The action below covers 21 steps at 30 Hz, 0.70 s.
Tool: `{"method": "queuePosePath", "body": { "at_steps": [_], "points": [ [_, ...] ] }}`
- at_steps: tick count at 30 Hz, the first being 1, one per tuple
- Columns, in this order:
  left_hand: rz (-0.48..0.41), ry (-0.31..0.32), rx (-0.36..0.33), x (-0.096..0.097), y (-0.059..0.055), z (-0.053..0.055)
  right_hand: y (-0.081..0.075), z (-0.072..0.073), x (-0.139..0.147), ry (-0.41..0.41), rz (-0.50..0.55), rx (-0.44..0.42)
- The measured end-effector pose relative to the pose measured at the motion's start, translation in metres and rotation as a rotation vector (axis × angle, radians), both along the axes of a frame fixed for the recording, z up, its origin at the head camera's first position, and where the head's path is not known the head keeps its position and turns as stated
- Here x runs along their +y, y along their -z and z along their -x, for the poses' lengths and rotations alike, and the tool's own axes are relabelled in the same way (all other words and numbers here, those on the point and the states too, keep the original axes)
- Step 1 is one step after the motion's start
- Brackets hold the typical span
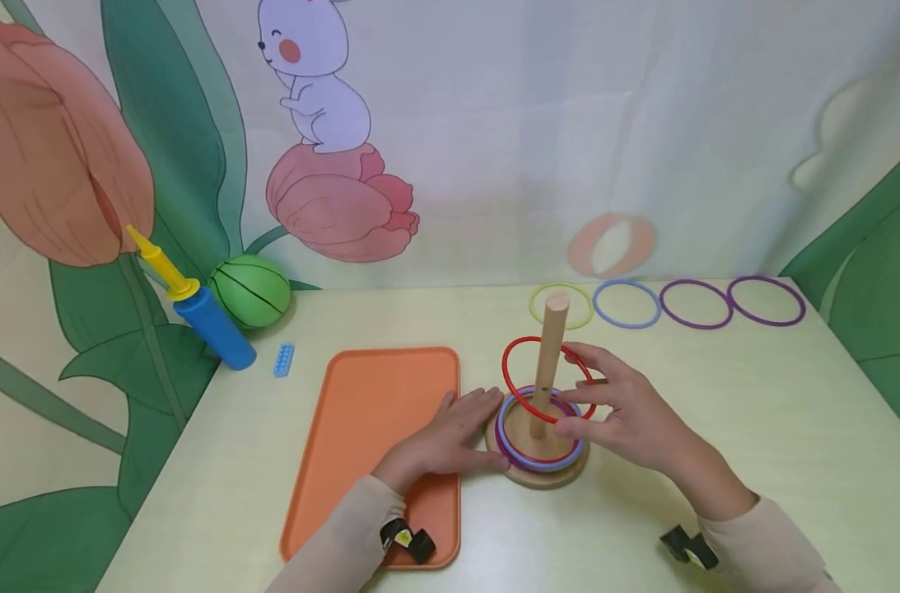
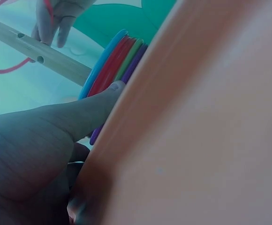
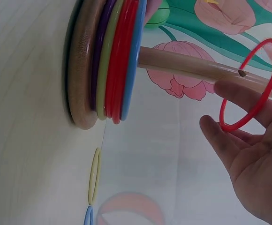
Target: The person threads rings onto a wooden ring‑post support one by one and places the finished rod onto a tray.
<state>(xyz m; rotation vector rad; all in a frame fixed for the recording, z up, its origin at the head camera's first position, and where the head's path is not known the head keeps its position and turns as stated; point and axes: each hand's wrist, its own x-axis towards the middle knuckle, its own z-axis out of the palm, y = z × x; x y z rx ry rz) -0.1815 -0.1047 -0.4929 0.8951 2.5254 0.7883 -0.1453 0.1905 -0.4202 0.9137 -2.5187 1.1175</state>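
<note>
In the head view my right hand (image 1: 631, 408) holds a thin red ring (image 1: 507, 375) between its thumb and fingers. The ring tilts around the wooden peg (image 1: 551, 342), above the stack. Purple, yellow-green, red and blue rings lie stacked at the foot of the peg; the right wrist view shows the red layer (image 3: 119, 70) side-on. Under them is the round wooden base (image 1: 540, 483). Against the base's left side rests my left hand (image 1: 445, 441), fingers straight and thumb at the stack's edge. Its lower part overlaps the orange tray.
An orange tray (image 1: 371, 412) lies left of the base. Beyond it are a blue building block (image 1: 283, 360), a green ball (image 1: 251, 291) and a blue-and-yellow pump (image 1: 216, 325). Along the back edge lie a yellow ring (image 1: 561, 329), a blue ring (image 1: 627, 327) and two purple rings (image 1: 696, 327).
</note>
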Motion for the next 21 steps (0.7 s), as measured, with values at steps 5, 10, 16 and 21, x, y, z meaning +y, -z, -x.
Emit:
{"method": "queuePosePath", "body": {
  "at_steps": [5, 10, 16, 21],
  "points": [
    [-0.007, 0.005, 0.009, 0.001, -0.002, 0.001, 0.002, 0.001, -0.001, -0.018, -0.103, 0.022],
    [-0.009, 0.003, 0.0, 0.0, 0.002, 0.001, 0.01, 0.001, 0.0, -0.037, -0.186, 0.029],
    [-0.002, -0.009, -0.002, 0.0, 0.003, 0.001, 0.017, 0.002, 0.001, -0.027, -0.217, -0.036],
    [-0.006, -0.012, -0.006, 0.0, 0.0, 0.0, 0.022, 0.006, 0.001, -0.034, -0.242, -0.085]
  ]
}}
